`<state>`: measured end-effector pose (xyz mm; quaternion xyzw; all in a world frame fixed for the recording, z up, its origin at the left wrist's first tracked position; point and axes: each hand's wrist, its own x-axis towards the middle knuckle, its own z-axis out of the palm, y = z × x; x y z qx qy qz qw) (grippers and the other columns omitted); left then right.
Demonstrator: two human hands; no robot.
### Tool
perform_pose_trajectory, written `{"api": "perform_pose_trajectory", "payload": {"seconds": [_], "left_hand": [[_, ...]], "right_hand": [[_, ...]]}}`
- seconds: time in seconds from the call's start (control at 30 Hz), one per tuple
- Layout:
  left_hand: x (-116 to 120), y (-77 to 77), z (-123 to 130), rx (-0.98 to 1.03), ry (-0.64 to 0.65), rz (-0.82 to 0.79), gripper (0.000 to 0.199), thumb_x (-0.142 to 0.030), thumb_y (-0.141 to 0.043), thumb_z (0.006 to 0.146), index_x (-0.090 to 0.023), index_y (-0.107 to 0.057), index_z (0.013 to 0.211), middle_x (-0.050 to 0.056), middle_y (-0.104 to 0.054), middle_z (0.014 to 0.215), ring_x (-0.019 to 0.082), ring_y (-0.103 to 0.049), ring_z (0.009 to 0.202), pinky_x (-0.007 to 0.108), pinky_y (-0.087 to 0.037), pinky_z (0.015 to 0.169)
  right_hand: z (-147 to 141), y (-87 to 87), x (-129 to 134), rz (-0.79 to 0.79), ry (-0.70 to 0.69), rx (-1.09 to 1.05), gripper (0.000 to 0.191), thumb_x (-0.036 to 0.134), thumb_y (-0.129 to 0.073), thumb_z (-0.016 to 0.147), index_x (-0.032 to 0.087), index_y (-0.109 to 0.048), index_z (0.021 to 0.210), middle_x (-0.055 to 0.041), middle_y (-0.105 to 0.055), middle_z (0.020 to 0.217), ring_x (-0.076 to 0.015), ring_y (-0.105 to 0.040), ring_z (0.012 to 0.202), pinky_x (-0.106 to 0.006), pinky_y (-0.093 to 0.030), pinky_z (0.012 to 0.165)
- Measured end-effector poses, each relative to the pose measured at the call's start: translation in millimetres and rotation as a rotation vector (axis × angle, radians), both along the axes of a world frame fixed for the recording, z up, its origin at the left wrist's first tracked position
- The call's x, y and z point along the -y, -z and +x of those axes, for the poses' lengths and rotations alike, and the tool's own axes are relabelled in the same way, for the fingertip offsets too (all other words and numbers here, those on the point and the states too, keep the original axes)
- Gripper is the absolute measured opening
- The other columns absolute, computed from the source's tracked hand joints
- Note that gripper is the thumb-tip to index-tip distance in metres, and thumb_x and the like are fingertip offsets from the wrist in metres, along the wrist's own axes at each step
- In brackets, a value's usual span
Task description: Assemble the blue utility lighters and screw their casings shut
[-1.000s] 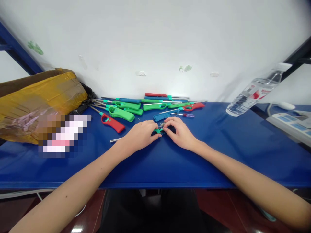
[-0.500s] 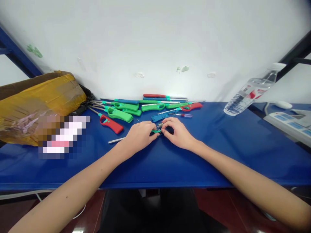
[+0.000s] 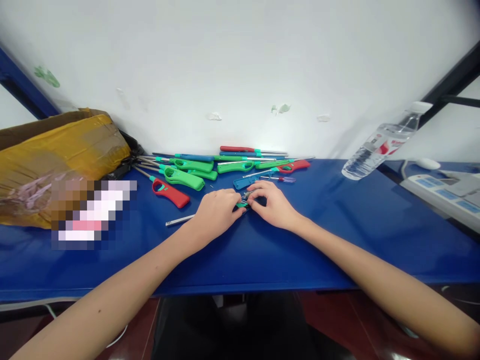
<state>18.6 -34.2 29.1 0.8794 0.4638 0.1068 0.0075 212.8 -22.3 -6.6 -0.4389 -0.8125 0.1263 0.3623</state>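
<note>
pinching green piece (image 3: 243, 204) with left hand (image 3: 217, 212); holding right hand (image 3: 275, 207) curled at metal part (image 3: 246, 195), cannot tell if pinching.

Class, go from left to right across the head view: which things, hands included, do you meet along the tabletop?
Yellow-taped box → front red lighter → left hand → small green part → right hand → clear plastic bottle.
</note>
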Motion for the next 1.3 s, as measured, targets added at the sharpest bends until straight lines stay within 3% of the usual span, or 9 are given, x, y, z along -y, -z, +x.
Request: {"api": "perform_pose_trajectory", "payload": {"seconds": [0.33,0.77,0.9,1.03,1.3], "left_hand": [[1,1.2,0,-0.025,0.008,0.007,0.016,-0.031,-0.060,0.093,-0.018,-0.069,0.091,0.004,-0.071,0.099,0.023,-0.066,0.095,0.028,-0.044,0.068],[2,-0.4,1,-0.045,-0.009,0.013,0.016,-0.033,-0.062,0.093,-0.018,-0.067,0.092,0.005,-0.070,0.097,0.024,-0.066,0.093,0.030,-0.045,0.068],[1,-0.1,0,0.002,-0.030,-0.014,0.016,-0.035,-0.064,0.092,-0.019,-0.066,0.092,0.004,-0.071,0.096,0.023,-0.067,0.091,0.029,-0.043,0.066],[1,-0.9,-1,0.084,-0.048,-0.052,0.019,-0.033,-0.066,0.090,-0.023,-0.064,0.106,0.001,-0.073,0.099,0.021,-0.067,0.089,0.027,-0.042,0.064],[0,1.0,-2,0.092,-0.008,-0.048,0.013,-0.033,-0.064,0.092,-0.025,-0.071,0.100,0.001,-0.072,0.097,0.020,-0.066,0.091,0.026,-0.042,0.065]], "right_hand": [[-7,9.0,3,0.027,0.050,-0.070,0.010,0.016,-0.060,0.081,0.021,-0.066,0.074,-0.0095,-0.071,0.101,-0.0257,-0.062,0.106,-0.048,-0.047,0.099],[-12,7.4,9,0.017,0.050,-0.086,0.015,0.016,-0.055,0.089,0.021,-0.061,0.077,-0.0069,-0.072,0.096,-0.0227,-0.064,0.096,-0.043,-0.048,0.091],[-11,8.4,10,0.012,0.063,-0.086,0.013,0.016,-0.056,0.089,0.021,-0.063,0.079,-0.0078,-0.072,0.098,-0.0232,-0.063,0.098,-0.043,-0.048,0.092],[-10,9.2,10,-0.015,0.077,-0.084,0.011,0.017,-0.057,0.089,0.021,-0.064,0.081,-0.0081,-0.072,0.099,-0.0236,-0.063,0.099,-0.043,-0.048,0.093],[-9,7.6,10,-0.017,0.079,-0.085,0.011,0.016,-0.059,0.088,0.021,-0.066,0.081,-0.0074,-0.072,0.098,-0.0227,-0.064,0.098,-0.043,-0.048,0.093]]}}
